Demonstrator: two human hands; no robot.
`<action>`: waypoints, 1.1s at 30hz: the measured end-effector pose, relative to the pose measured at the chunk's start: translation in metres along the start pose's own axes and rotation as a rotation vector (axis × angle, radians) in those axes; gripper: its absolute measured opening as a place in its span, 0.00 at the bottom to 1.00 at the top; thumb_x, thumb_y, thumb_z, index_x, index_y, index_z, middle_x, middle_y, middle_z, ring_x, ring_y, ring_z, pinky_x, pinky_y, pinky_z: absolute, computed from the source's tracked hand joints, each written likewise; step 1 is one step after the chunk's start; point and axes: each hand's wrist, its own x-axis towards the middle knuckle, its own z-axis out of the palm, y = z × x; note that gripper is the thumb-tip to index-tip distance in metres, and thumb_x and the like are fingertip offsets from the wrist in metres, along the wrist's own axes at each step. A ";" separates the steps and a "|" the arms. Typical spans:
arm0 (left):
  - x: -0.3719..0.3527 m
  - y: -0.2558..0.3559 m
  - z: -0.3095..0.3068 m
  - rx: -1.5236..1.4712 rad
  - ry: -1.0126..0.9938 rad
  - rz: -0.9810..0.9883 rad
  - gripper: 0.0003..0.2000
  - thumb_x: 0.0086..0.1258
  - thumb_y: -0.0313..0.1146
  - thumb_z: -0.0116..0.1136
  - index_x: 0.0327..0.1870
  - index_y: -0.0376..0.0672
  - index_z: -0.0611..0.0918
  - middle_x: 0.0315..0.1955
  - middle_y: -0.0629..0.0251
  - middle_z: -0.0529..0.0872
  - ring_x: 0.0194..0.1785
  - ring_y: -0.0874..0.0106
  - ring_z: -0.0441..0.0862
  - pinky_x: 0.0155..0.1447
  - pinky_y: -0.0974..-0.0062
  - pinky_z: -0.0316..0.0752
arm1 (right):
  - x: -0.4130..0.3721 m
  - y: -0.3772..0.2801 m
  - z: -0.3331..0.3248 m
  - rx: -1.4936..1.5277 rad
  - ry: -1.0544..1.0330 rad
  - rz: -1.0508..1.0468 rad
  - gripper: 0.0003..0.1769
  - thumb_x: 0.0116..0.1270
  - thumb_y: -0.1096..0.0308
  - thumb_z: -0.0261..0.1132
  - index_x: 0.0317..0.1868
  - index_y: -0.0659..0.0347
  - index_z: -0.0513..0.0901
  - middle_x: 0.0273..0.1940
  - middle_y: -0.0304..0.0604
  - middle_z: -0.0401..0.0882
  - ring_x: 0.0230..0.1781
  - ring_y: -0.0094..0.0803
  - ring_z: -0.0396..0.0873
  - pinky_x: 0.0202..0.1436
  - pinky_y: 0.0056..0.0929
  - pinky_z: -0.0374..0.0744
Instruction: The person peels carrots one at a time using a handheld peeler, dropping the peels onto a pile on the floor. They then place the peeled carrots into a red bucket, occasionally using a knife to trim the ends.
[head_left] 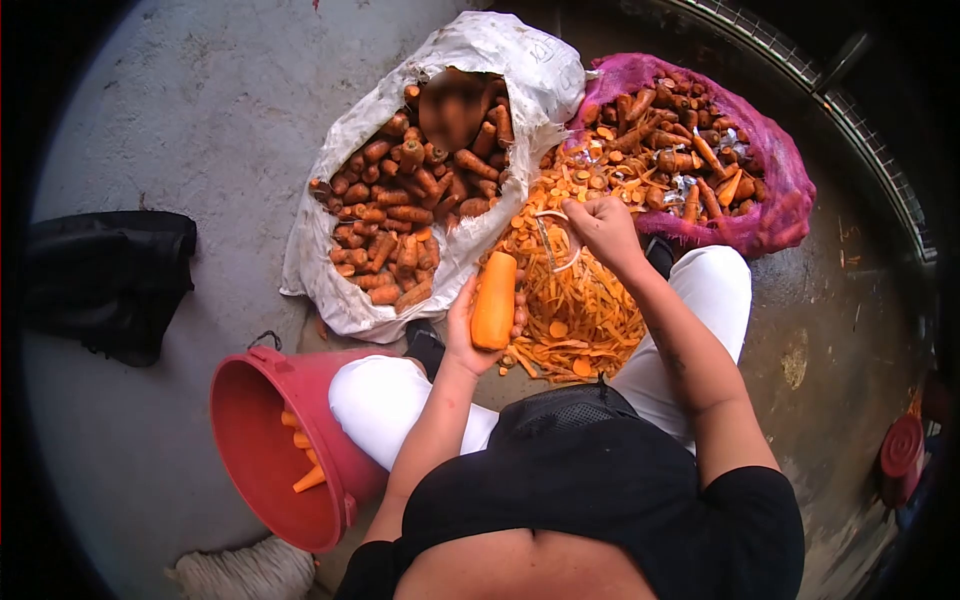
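Note:
My left hand (pixel 468 328) is closed around a thick peeled carrot (pixel 494 302), bright orange, its broad end toward me. My right hand (pixel 606 236) grips a vegetable peeler (pixel 552 240) with a pale frame, held to the right of the carrot and apart from it. Below both hands lies a heap of peelings and cut carrot ends (pixel 585 320). Unpeeled carrots fill a white sack (pixel 345 140) ahead on the left. More carrots, some scraps and bits of foil lie in a pink mesh sack (pixel 785 190) ahead on the right.
A tilted red bucket (pixel 235 440) with several peeled carrots (pixel 308 478) stands by my left knee. Black cloth (pixel 110 270) lies on the grey floor at far left. A pale sack (pixel 245 572) is behind the bucket. A red object (pixel 902 447) sits at far right, and a metal grate (pixel 880 150) curves along the upper right.

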 end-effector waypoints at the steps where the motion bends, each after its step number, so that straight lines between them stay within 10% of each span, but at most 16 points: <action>1: 0.001 0.000 -0.003 0.035 -0.012 -0.002 0.26 0.75 0.51 0.38 0.61 0.37 0.71 0.36 0.56 0.81 0.36 0.66 0.81 0.36 0.72 0.78 | -0.001 0.000 -0.001 -0.012 0.022 -0.017 0.24 0.64 0.52 0.57 0.17 0.56 0.86 0.10 0.39 0.76 0.09 0.27 0.72 0.20 0.28 0.72; 8: 0.007 -0.007 -0.008 0.181 0.311 0.061 0.22 0.75 0.51 0.41 0.57 0.44 0.73 0.43 0.63 0.81 0.43 0.70 0.81 0.41 0.68 0.80 | -0.027 -0.015 0.044 -0.320 -0.004 -0.757 0.20 0.57 0.61 0.62 0.08 0.53 0.77 0.10 0.36 0.71 0.14 0.35 0.67 0.28 0.33 0.65; 17: 0.008 -0.007 -0.018 0.256 0.311 0.012 0.21 0.74 0.52 0.42 0.53 0.45 0.74 0.40 0.62 0.82 0.37 0.69 0.82 0.37 0.70 0.79 | -0.018 -0.008 0.062 -0.295 -0.008 -0.883 0.18 0.50 0.63 0.62 0.05 0.53 0.72 0.09 0.35 0.70 0.14 0.32 0.67 0.26 0.32 0.64; 26: -0.007 -0.008 0.002 0.321 0.257 -0.066 0.27 0.75 0.54 0.39 0.59 0.39 0.72 0.29 0.59 0.82 0.26 0.72 0.81 0.25 0.77 0.76 | 0.072 0.086 0.023 -0.869 0.034 0.049 0.21 0.56 0.51 0.57 0.21 0.61 0.85 0.21 0.49 0.81 0.21 0.39 0.78 0.39 0.36 0.76; 30: -0.002 0.000 -0.013 0.257 0.179 0.015 0.28 0.74 0.55 0.39 0.58 0.37 0.73 0.29 0.59 0.82 0.26 0.72 0.81 0.28 0.78 0.77 | 0.061 0.079 0.028 -0.582 -0.064 0.292 0.25 0.55 0.48 0.58 0.22 0.64 0.84 0.21 0.51 0.81 0.24 0.43 0.81 0.30 0.39 0.77; 33: 0.001 0.004 -0.028 0.191 0.119 0.005 0.28 0.73 0.57 0.41 0.55 0.38 0.75 0.31 0.60 0.82 0.28 0.71 0.81 0.33 0.78 0.78 | 0.043 0.045 0.040 -0.274 -0.166 0.221 0.23 0.63 0.50 0.56 0.21 0.57 0.86 0.18 0.39 0.80 0.19 0.28 0.78 0.23 0.30 0.73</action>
